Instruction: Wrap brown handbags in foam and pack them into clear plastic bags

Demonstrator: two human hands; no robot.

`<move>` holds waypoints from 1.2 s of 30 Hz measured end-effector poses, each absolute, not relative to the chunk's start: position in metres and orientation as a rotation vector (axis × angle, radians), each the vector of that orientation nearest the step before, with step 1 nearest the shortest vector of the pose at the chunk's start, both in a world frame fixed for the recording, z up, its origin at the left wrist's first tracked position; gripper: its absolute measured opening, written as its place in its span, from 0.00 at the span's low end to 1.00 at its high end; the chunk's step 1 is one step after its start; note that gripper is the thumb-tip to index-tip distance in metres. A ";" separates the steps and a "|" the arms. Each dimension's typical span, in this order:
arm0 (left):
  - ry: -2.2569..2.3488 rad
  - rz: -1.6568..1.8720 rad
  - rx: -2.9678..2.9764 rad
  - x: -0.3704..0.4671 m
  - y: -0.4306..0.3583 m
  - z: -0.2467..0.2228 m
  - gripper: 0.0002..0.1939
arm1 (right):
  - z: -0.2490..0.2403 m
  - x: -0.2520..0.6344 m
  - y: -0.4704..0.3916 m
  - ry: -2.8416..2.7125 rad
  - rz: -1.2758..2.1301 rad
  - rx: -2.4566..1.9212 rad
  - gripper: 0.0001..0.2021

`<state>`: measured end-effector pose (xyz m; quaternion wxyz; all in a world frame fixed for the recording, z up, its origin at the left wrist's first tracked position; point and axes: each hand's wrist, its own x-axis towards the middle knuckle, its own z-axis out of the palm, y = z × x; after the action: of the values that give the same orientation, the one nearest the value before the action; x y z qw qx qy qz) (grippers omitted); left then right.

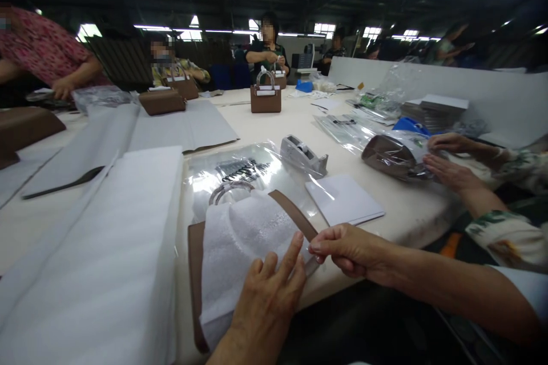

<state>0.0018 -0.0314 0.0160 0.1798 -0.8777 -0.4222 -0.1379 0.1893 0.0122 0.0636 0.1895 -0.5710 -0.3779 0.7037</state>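
A brown handbag (196,285) lies in front of me with a white foam sheet (244,239) over its face. Its wrapped handles (231,191) point away from me. My left hand (269,291) rests on the sheet near the bag's right side, index finger stretched out and the other fingers partly bent. At the bag's right edge, my right hand (351,251) is closed in a pinch; whatever its fingertips hold is too small to make out. Beyond the bag are a grey tape dispenser (303,155) and printed clear plastic bags (257,168).
Stacked white foam sheets (149,205) lie at left, white cards (346,199) at right. A co-worker's hands (454,165) handle a plastic-wrapped brown bag (387,157). Another brown handbag (266,100) stands farther back; several people work around the table.
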 end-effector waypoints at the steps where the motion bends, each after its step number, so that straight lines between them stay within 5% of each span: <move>1: -1.189 -0.374 -2.495 0.002 -0.030 0.017 0.15 | 0.062 0.189 0.011 -1.070 1.971 -1.605 0.13; 15: -1.124 -0.271 -2.611 0.002 -0.026 0.023 0.11 | 0.055 0.188 -0.014 -0.926 1.790 -1.640 0.19; 28: -1.093 -0.156 -2.584 0.002 -0.028 0.020 0.26 | 0.005 0.191 -0.027 -0.837 1.763 -1.681 0.17; 36: -1.002 -0.040 -2.645 0.004 -0.031 0.028 0.23 | 0.055 0.195 0.005 -1.244 1.206 -1.323 0.11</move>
<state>0.0038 -0.0314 0.0280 0.1557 -0.9237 -0.3497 -0.0139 0.1950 0.0048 0.0547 0.4626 -0.5380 -0.5060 0.4904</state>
